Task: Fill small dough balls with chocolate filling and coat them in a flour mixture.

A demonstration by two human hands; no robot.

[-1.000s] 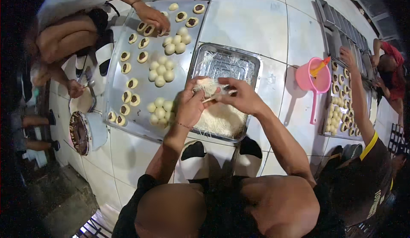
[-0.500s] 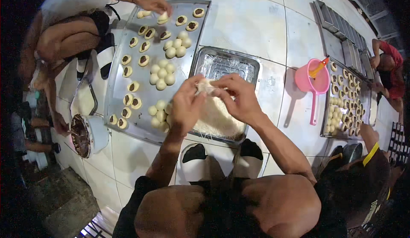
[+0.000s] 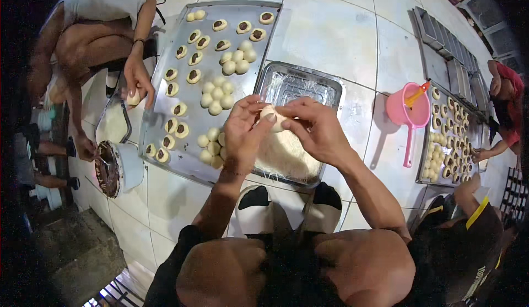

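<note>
My left hand (image 3: 246, 133) and my right hand (image 3: 315, 128) come together over a deep metal pan (image 3: 337, 100). Between the fingertips they pinch a small pale piece of dough (image 3: 276, 122), partly covered by the fingers. Below it, pale fine shreds (image 3: 289, 155), resembling grated cheese, fill the near part of the pan. A large metal tray (image 3: 234, 14) lies to the left, carrying clustered plain dough balls (image 3: 216, 95) and flattened dough pieces with brown filling (image 3: 193, 76).
A pink dipper (image 3: 394, 108) with a yellow-orange utensil inside stands right of the pan. At left, a co-worker's hand (image 3: 138, 78) holds a dough piece near a white bucket (image 3: 130, 166) of brown filling. Another filled tray (image 3: 427, 181) and several loaf tins (image 3: 441, 34) lie far right.
My hands stay above the pan, fingers shifted around the dough, which now looks smoother and rounder. The co-worker's hand has moved from the large tray toward the bucket, carrying a dough piece.
</note>
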